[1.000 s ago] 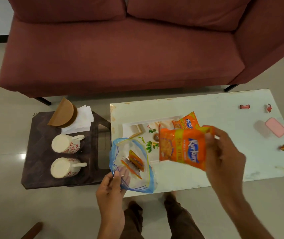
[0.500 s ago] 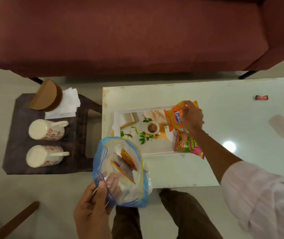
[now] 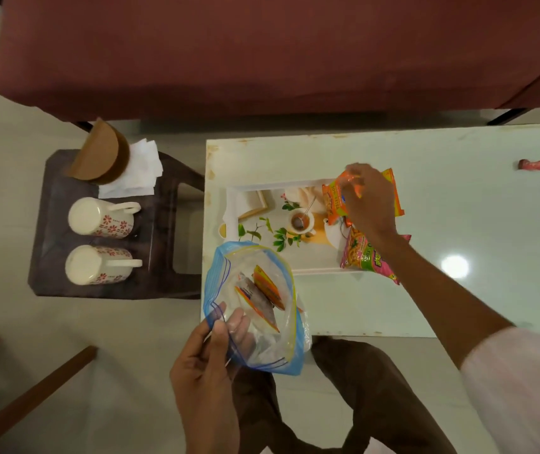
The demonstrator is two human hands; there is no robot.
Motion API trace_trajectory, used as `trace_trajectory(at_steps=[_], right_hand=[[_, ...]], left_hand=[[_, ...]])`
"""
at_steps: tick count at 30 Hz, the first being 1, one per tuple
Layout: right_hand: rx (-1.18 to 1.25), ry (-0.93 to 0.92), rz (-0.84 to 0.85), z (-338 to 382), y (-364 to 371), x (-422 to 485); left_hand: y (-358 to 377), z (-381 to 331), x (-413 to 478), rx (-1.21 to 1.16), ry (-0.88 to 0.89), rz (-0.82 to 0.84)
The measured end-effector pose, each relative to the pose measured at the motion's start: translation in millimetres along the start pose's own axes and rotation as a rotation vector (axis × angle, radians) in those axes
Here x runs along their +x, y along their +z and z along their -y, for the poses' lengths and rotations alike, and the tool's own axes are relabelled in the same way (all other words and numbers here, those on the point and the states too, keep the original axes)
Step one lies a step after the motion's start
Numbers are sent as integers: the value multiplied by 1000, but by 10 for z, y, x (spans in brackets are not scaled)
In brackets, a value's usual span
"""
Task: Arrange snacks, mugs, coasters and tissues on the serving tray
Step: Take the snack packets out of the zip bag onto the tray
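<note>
Since prev. frame R hand [image 3: 365,204] carried orange snack pkt [image 3: 337,201] onto tray [image 3: 262,188], fingers loosely spread over it; L hand [image 3: 209,352] pinches zip bag [image 3: 258,309]; I'd lay pkt flat beside pink pkt [image 3: 362,257], w/o overlap.

Right hand [image 3: 368,204] over orange snack packet [image 3: 337,198] at far right end of serving tray [image 3: 262,191], fingers spread, touching packet top. Pink-green snack packet [image 3: 365,257] at tray's near right corner, partly under forearm. Left hand [image 3: 209,365] pinching rim of clear zip bag [image 3: 255,306], orange packets inside. White table [image 3: 458,224] under tray. Two floral mugs [image 3: 101,217] lying on sides on dark stool [image 3: 163,283], beside tissues [image 3: 140,172] and brown coaster stack [image 3: 101,155].
</note>
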State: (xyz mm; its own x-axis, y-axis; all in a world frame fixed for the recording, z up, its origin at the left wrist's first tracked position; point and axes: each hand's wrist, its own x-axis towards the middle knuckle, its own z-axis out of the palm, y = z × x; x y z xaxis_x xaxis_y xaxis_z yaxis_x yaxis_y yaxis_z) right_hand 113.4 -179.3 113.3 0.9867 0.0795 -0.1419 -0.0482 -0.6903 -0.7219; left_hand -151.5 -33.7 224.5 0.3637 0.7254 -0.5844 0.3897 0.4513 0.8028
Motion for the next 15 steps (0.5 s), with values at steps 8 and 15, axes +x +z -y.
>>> trace_trajectory(at_steps=[8, 15], right_hand=[[-196, -298, 657, 1055, -145, -1615], [-695, -99, 661, 1174, 369, -1822]], left_hand=[[-47, -93, -80, 96, 34, 116], [-214, -139, -96, 170, 116, 214]])
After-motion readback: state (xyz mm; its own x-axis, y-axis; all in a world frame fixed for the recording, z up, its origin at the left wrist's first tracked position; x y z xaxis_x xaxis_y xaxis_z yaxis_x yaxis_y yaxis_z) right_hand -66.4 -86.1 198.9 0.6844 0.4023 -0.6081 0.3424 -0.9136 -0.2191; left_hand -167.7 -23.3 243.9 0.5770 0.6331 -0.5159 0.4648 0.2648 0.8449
